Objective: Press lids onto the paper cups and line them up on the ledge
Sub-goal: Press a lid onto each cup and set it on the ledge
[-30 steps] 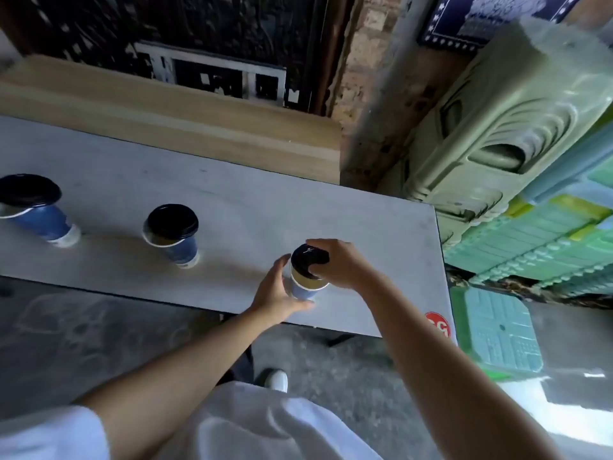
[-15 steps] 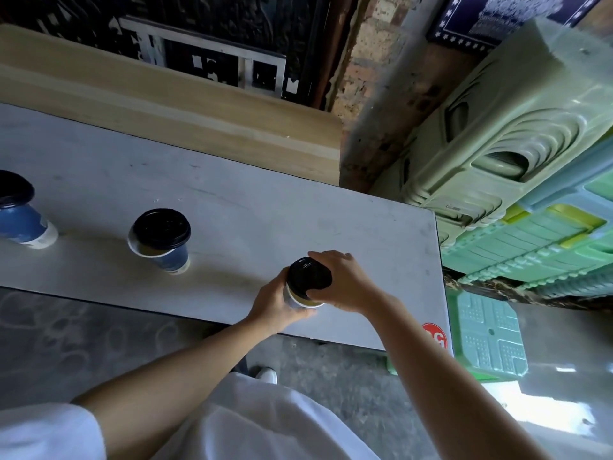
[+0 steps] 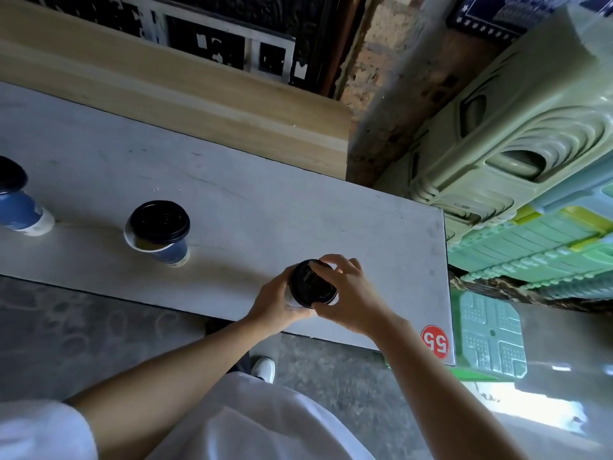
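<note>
Three paper cups stand on the grey ledge (image 3: 252, 207). The nearest cup is almost hidden: my left hand (image 3: 275, 302) wraps its side and my right hand (image 3: 348, 297) grips the black lid (image 3: 310, 283) on top of it. A blue cup (image 3: 167, 247) to the left carries a black lid (image 3: 160, 221) that sits tilted, with the cup rim showing on its left. Another blue cup (image 3: 21, 210) with a black lid stands at the far left edge of the view.
A wooden board (image 3: 199, 104) runs along the back of the ledge. Stacked green plastic stools (image 3: 517, 151) stand to the right. A red sticker (image 3: 435, 341) marks the ledge's near right corner. Concrete floor and my white shoe (image 3: 263, 368) lie below.
The lid has come down from a tilt to sit flat over the cup, so the cup's rim and side no longer show. Both hands have stayed on it. The camera moved slightly.
</note>
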Available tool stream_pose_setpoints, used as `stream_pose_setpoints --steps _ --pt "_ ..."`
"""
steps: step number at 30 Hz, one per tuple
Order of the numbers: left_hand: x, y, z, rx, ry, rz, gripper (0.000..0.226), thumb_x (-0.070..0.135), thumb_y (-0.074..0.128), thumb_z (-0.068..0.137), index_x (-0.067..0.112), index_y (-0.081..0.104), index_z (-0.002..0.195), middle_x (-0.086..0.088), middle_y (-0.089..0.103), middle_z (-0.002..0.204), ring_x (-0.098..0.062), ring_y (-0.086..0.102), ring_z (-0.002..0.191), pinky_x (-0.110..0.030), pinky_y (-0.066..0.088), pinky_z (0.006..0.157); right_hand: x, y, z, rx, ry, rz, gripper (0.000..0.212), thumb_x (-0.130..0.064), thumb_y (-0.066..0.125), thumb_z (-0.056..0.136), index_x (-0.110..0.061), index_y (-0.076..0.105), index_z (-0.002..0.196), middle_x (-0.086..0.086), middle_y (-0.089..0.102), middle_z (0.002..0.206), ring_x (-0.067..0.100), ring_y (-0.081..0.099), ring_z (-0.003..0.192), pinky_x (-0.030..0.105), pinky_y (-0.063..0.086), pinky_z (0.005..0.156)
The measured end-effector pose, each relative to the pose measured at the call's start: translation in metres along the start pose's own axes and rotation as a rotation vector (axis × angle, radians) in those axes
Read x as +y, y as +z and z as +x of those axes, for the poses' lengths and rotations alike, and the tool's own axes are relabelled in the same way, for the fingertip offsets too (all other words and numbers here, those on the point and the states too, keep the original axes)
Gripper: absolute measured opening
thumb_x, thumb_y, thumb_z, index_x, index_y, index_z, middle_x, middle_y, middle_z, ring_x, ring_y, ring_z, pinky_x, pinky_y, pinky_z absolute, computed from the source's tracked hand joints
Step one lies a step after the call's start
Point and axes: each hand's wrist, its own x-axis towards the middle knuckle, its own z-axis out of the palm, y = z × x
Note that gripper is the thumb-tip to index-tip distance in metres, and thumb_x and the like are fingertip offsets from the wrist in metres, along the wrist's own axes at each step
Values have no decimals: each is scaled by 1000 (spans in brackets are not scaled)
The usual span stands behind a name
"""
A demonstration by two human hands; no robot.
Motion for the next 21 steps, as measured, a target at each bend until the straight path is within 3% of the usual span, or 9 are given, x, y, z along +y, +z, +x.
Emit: stream_pose_setpoints --steps 3,6,7,9,13,15,18,21 --pt "3 -2 0 -19 2 -24 83 28 89 61 35 49 134 27 63 111 20 55 104 -2 44 82 4 6 -1 16 27 118 75 -29 75 76 -33 47 146 -10 42 146 17 34 126 36 45 102" --pt "3 -12 -4 -78 -40 -118 88 18 75 66 37 40 144 13 58 134 -2 54 124 -26 53 97 10 17 -6 115 148 413 82 -32 78 77 -39 40 149 -11 40 147 12 36 129 33 48 97" --pt "3 -17 -7 -96 -65 -135 89 18 67 66 37 36 147 9 53 140 -7 51 128 -32 53 99 11 21 -8 175 223 525 78 -32 77 81 -39 39 149 -11 41 146 12 41 126 34 52 93" --pt "3 -24 -12 -102 -122 -243 83 21 58 67 34 40 147 7 49 143 -7 49 128 -31 51 96 11 30 -12 290 413 763 61 -32 69 91 -36 43 147 -7 49 143 12 54 116 39 55 88" --pt "20 -21 -15 38 -219 -499 36 38 46 99 30 59 132 10 58 138 -7 52 128 -30 50 92 6 48 -17 284 683 1450 28 -35 56 100 -26 65 125 1 62 135 22 61 116 41 57 82" --pt "28 -13 -13 100 -220 -513 35 35 36 107 30 66 124 7 65 130 -7 58 122 -25 55 82 0 56 -18 262 701 1550 27 -37 55 101 -24 72 116 1 66 129 28 62 119 46 59 85" --pt "31 -3 -11 182 -203 -516 33 27 40 107 19 68 123 0 70 120 -11 65 113 -20 59 70 -9 64 -16 287 678 1591 27 -38 53 102 -26 76 108 1 72 119 25 64 118 47 60 83" --pt "29 -2 -11 189 -172 -479 31 26 40 107 23 68 119 0 70 117 -9 66 108 -22 59 66 -10 68 -17 327 655 1606 30 -40 50 103 -26 75 109 0 74 115 24 65 117 48 61 81"
